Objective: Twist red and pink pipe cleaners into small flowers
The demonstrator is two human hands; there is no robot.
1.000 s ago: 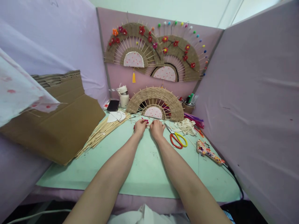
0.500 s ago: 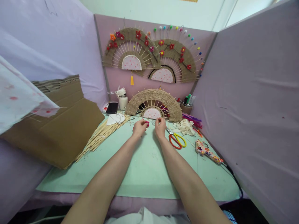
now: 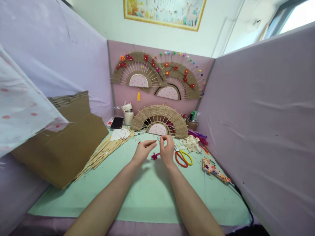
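My left hand (image 3: 144,151) hovers over the middle of the table, its fingers stretched toward my right hand with nothing visible between them. My right hand (image 3: 167,150) is closed in a pinch; whatever is between its fingertips is too small to make out. Just below and between the hands is a small magenta fuzzy flower (image 3: 154,156) with a short stem pointing at my right hand. Whether that stem touches the hand or lies on the table, I cannot tell. Behind my hands stands a woven half-round fan (image 3: 159,113) with a dotted centre.
Scissors (image 3: 183,158) with red and yellow handles lie right of my right hand, near a pale cloth heap (image 3: 190,143) and a flowered glue gun (image 3: 215,170). Left are thin sticks (image 3: 104,152) and a cardboard sheet (image 3: 66,141). A bottle (image 3: 128,114) and phone (image 3: 117,123) stand behind.
My left hand has let go of the magenta flower and its fingers have straightened. The flower now shows lower, beside my right hand, which stays pinched. The view has tilted upward.
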